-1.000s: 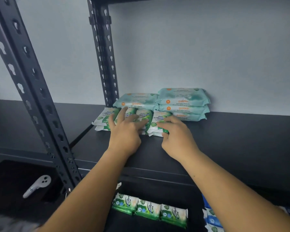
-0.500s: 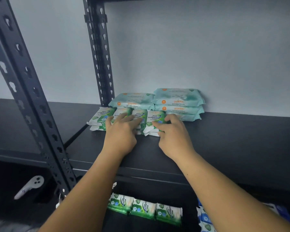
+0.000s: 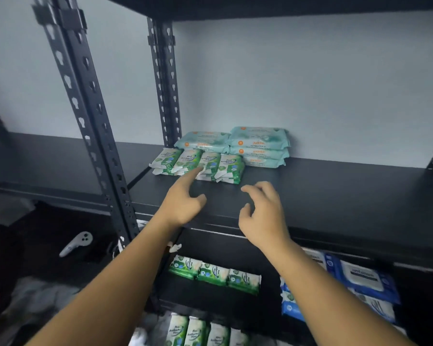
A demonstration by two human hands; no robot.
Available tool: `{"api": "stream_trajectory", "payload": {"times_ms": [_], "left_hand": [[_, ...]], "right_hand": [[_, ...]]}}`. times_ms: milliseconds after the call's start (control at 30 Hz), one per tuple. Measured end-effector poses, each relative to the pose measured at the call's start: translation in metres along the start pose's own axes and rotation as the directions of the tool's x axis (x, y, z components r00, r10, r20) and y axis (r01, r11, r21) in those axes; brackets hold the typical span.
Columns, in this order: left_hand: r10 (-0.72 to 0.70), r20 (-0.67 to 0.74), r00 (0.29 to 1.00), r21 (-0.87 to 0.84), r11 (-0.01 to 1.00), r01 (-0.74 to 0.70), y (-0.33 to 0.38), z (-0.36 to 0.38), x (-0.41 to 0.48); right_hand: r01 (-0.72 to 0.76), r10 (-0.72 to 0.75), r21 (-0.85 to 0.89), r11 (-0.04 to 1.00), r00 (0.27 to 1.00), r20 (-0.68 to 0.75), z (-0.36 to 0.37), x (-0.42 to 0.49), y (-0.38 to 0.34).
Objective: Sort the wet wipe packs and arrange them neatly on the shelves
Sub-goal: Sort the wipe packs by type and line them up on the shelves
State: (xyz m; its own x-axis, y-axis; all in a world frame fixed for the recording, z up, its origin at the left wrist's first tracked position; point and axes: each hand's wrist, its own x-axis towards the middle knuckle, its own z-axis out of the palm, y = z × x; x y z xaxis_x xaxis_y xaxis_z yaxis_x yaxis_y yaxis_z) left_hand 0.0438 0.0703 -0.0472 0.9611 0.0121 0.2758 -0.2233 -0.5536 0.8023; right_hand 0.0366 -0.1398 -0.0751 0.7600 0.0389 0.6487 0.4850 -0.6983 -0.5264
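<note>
Just beyond left hand (image 3: 183,204) — green packs (image 3: 210,159)

1. This looks like a storeroom or shop stockroom: black slotted-steel racking (image 3: 85,108) stands against a bare pale wall (image 3: 298,78).
2. Many identical wet wipe packs lie sorted by kind, with green packs (image 3: 198,163) and teal packs (image 3: 259,146) on one shelf (image 3: 335,191) and blue packs (image 3: 360,278) lower down.

A: Room near fingers?
B: Right of right hand (image 3: 263,216) fingertips: bare shelf board (image 3: 348,193), wide open. Ahead of left hand (image 3: 183,203) fingertips: green packs (image 3: 210,166) block, w/ teal stacks (image 3: 259,146) behind.
A: Left side?
B: Steel post (image 3: 90,116), well apart.
</note>
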Motion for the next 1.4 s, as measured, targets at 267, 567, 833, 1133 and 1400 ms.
{"api": "stream_trajectory", "payload": {"times_ms": [267, 567, 833, 1133, 1400], "left_hand": [[0.055, -0.272, 0.961, -0.201, 0.973, -0.112, 0.014, 0.049, -0.122], [-0.530, 0.231, 0.816, 0.012, 0.840, 0.543, -0.115, 0.132, -0.206], [-0.666, 0.382, 0.640, 0.253, 0.742, 0.621, -0.195, 0.183, -0.218], [-0.685, 0.232, 0.691, 0.564, 0.674, 0.478, -0.266, 0.251, -0.211], [-0.718, 0.181, 0.672, 0.715, 0.565, 0.412, -0.291, 0.283, -0.198]], "right_hand": [[0.071, -0.061, 0.144, 0.987, 0.995, -0.074, -0.033, -0.103, -0.007], [-0.972, 0.751, 0.143, 0.187, 0.235, 0.617, 0.005, -0.213, 0.056], [-0.990, 0.829, 0.067, -0.128, -0.070, 0.555, 0.063, -0.277, 0.130], [-0.986, 0.807, -0.155, -0.059, -0.139, 0.575, 0.142, -0.324, 0.180], [-0.953, 0.882, -0.300, 0.053, -0.097, 0.462, 0.199, -0.332, 0.195]]}}
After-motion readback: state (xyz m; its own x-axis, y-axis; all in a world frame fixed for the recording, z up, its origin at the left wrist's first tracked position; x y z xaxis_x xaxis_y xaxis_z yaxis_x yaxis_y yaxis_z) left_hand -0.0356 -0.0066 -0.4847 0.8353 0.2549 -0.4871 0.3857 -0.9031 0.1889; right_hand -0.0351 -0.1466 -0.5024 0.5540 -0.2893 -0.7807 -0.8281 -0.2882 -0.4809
